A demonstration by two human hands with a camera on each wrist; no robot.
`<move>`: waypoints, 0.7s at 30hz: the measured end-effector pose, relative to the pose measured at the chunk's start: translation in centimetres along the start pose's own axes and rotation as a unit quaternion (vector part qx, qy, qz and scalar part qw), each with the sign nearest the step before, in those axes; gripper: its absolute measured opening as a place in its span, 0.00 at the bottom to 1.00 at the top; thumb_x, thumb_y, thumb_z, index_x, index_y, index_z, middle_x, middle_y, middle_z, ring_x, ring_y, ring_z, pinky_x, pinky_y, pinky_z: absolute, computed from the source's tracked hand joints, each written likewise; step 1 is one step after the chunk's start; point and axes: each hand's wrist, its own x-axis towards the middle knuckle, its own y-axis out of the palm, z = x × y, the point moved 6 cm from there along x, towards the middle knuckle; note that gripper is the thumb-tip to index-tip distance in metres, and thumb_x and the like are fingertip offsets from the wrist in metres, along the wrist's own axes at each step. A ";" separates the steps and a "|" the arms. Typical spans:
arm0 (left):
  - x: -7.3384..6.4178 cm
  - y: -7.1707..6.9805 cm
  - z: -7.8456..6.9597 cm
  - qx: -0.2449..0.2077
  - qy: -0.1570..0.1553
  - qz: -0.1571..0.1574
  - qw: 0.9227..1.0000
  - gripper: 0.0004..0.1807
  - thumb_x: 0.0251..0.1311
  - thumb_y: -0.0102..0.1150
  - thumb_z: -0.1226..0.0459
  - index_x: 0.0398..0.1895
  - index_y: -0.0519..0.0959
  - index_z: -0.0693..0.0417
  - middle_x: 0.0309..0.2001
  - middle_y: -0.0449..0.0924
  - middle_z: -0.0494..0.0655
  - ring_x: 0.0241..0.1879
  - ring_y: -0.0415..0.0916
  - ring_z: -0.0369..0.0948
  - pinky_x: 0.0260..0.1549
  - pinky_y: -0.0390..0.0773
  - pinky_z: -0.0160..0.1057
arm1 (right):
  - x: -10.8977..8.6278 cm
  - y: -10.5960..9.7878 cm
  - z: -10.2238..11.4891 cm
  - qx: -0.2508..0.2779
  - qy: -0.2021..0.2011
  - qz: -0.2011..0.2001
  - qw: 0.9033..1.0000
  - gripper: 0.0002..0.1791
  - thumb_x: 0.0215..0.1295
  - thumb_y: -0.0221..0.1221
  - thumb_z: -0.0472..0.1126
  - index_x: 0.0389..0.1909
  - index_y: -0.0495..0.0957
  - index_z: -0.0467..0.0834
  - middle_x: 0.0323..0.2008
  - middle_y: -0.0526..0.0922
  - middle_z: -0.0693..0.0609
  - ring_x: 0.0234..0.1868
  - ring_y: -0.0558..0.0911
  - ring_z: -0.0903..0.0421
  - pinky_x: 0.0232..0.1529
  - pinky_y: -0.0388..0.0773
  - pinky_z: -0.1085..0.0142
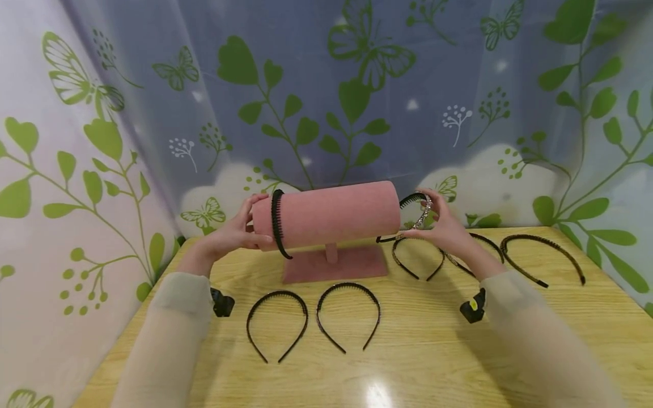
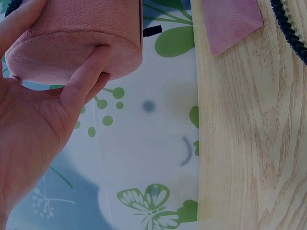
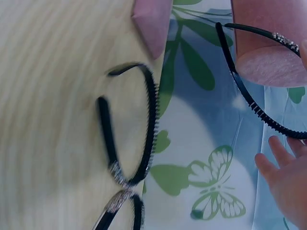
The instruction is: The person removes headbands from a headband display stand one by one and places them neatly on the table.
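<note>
A pink plush roll [image 1: 336, 212] of a headband display stand lies sideways on its post in the head view. My left hand [image 1: 232, 229] grips its left end; one finger presses the end face [image 2: 120, 52] in the left wrist view. Around the roll, near that hand, sits a black toothed headband [image 1: 276, 221]. At the roll's right end, my right hand [image 1: 442, 224] holds a black headband with sparkling stones [image 1: 425, 212]. In the right wrist view the held headband [image 3: 244, 93] has its tips beside the roll's end, and some fingers are cut off by the frame.
Two black headbands, a left one [image 1: 278, 293] and a right one [image 1: 349, 284], lie before the pink base [image 1: 334, 269]. More lie at the right, including a stone-trimmed one [image 1: 395, 258] and a brownish one [image 1: 543, 238]. A patterned curtain [image 1: 306, 85] hangs behind the wooden table [image 1: 423, 351].
</note>
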 end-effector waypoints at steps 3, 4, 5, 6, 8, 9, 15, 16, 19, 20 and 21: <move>-0.1 0.0 -0.1 -0.001 0.001 0.001 1.000 0.50 0.63 0.61 0.68 0.75 0.38 0.27 0.73 0.45 0.54 0.66 0.57 0.58 0.49 0.72 0.58 | -1.3 -0.6 -0.2 0.019 -0.007 -0.013 1.000 0.57 0.55 0.72 0.40 0.75 0.40 0.42 0.74 0.46 0.41 0.72 0.52 0.39 0.66 0.50 0.39; -0.1 0.0 -0.1 0.000 0.001 0.001 1.000 0.50 0.64 0.61 0.68 0.75 0.38 0.27 0.73 0.45 0.54 0.67 0.57 0.58 0.49 0.72 0.57 | -1.9 -0.7 -0.1 0.026 -0.009 -0.015 1.000 0.57 0.55 0.72 0.39 0.74 0.39 0.41 0.74 0.47 0.41 0.72 0.52 0.39 0.66 0.49 0.40; -0.1 0.0 -0.2 0.000 0.002 0.001 1.000 0.50 0.63 0.61 0.68 0.75 0.38 0.28 0.73 0.45 0.55 0.67 0.57 0.58 0.48 0.72 0.57 | -2.6 -0.8 0.0 0.027 -0.015 -0.018 0.999 0.57 0.55 0.72 0.38 0.74 0.40 0.40 0.74 0.48 0.41 0.72 0.53 0.39 0.66 0.50 0.41; -0.1 0.0 -0.2 0.001 0.002 0.002 1.000 0.50 0.63 0.61 0.68 0.75 0.38 0.28 0.73 0.45 0.55 0.67 0.56 0.58 0.48 0.73 0.56 | -3.3 -0.9 0.1 0.024 -0.024 -0.022 0.999 0.56 0.54 0.72 0.37 0.73 0.41 0.39 0.73 0.50 0.41 0.71 0.54 0.39 0.66 0.51 0.41; -0.1 0.0 -0.2 0.003 0.002 0.002 1.000 0.50 0.63 0.61 0.68 0.75 0.38 0.29 0.73 0.45 0.55 0.67 0.56 0.59 0.47 0.73 0.54 | -4.9 -1.0 0.3 0.015 -0.042 -0.026 0.999 0.55 0.52 0.73 0.34 0.72 0.43 0.38 0.72 0.52 0.40 0.70 0.55 0.38 0.64 0.54 0.41; -0.2 0.0 -0.2 0.004 0.001 0.001 1.000 0.51 0.63 0.61 0.67 0.75 0.38 0.29 0.73 0.45 0.55 0.67 0.56 0.59 0.48 0.73 0.55 | -5.7 -1.0 0.3 0.011 -0.048 -0.028 0.998 0.55 0.52 0.73 0.33 0.71 0.44 0.36 0.71 0.53 0.39 0.70 0.55 0.38 0.64 0.54 0.41; -0.2 0.0 -0.5 0.007 0.004 0.001 1.000 0.51 0.63 0.62 0.67 0.75 0.38 0.29 0.73 0.44 0.55 0.67 0.56 0.58 0.48 0.73 0.55 | -10.3 -1.8 0.9 -0.023 -0.106 -0.040 0.993 0.52 0.47 0.73 0.26 0.69 0.50 0.36 0.67 0.58 0.42 0.70 0.57 0.63 0.65 0.58 0.67; -0.1 0.0 -0.5 0.006 0.004 0.001 1.000 0.51 0.63 0.62 0.67 0.75 0.38 0.29 0.73 0.44 0.55 0.67 0.56 0.58 0.48 0.73 0.55 | -10.8 -1.9 1.1 -0.029 -0.114 -0.039 0.992 0.52 0.46 0.73 0.26 0.69 0.51 0.37 0.67 0.59 0.43 0.68 0.58 0.68 0.63 0.59 0.73; -0.1 0.0 -0.4 0.002 0.007 0.002 1.000 0.51 0.63 0.62 0.67 0.75 0.38 0.29 0.73 0.44 0.56 0.66 0.57 0.59 0.50 0.71 0.60 | -12.0 -2.2 1.1 -0.043 -0.106 -0.025 0.993 0.52 0.47 0.73 0.27 0.69 0.51 0.36 0.66 0.58 0.40 0.70 0.58 0.57 0.54 0.57 0.84; -0.1 0.0 -0.3 -0.001 0.004 0.000 1.000 0.51 0.63 0.62 0.67 0.75 0.38 0.28 0.73 0.45 0.55 0.66 0.57 0.58 0.50 0.71 0.60 | -12.3 -2.2 1.1 -0.047 -0.103 -0.021 0.993 0.52 0.47 0.73 0.27 0.69 0.51 0.36 0.66 0.58 0.39 0.70 0.59 0.50 0.54 0.58 0.84; -0.1 0.0 -0.3 -0.002 0.004 0.000 1.000 0.51 0.63 0.62 0.67 0.75 0.38 0.28 0.73 0.45 0.55 0.66 0.57 0.58 0.50 0.71 0.60 | -12.5 -2.2 1.1 -0.052 -0.101 -0.015 0.993 0.52 0.46 0.73 0.28 0.70 0.51 0.37 0.66 0.58 0.38 0.69 0.59 0.43 0.54 0.58 0.84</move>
